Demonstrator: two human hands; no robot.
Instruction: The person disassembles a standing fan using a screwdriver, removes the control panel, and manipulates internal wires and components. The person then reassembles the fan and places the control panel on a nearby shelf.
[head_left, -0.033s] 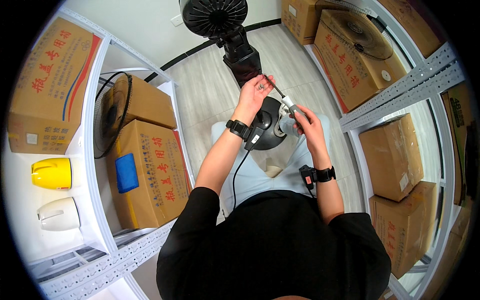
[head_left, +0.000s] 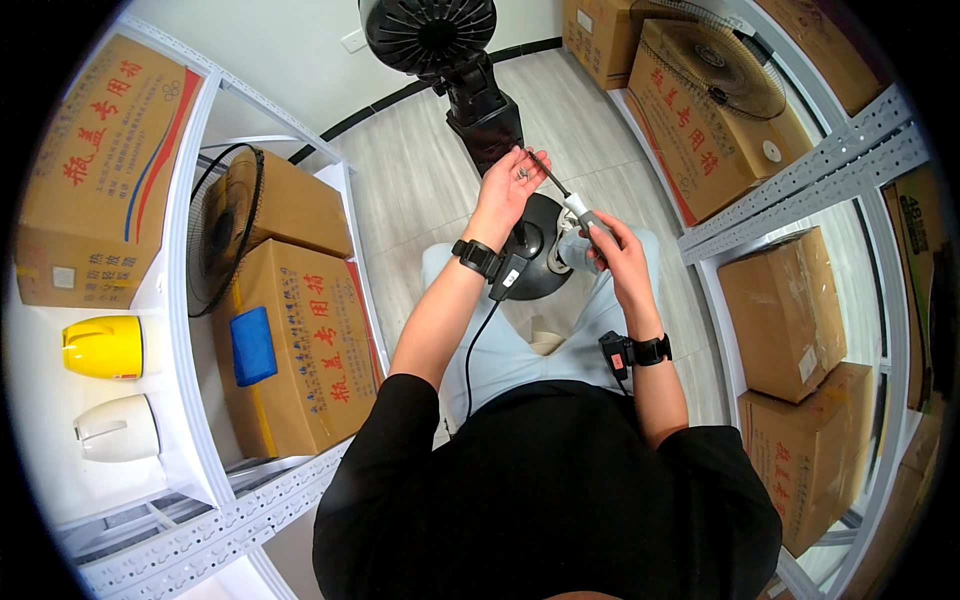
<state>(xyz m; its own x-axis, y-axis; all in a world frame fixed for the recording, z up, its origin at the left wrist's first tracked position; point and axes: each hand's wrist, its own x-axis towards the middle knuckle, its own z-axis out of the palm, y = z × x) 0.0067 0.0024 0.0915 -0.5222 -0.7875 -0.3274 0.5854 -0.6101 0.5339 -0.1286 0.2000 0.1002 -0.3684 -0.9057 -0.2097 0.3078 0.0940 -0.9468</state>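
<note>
In front of me stands a black pedestal fan without its blades or guards. Its motor housing (head_left: 432, 35) is at the top, and the dark neck housing (head_left: 485, 125) slants down toward the round black base (head_left: 540, 265) between my legs. My right hand (head_left: 622, 255) is closed round the grey-and-white handle of a screwdriver (head_left: 577, 204), whose shaft points up and left at the lower end of the neck housing. My left hand (head_left: 508, 195) is there too, fingers curled together by the screwdriver's tip; what they pinch is too small to make out.
Metal shelves with cardboard boxes (head_left: 290, 340) flank me on both sides. Fan guards rest at left (head_left: 228, 230) and on a box at right (head_left: 715, 60). A yellow fan cover (head_left: 105, 347), a white one (head_left: 118, 428) and a blue cloth (head_left: 253, 346) lie left.
</note>
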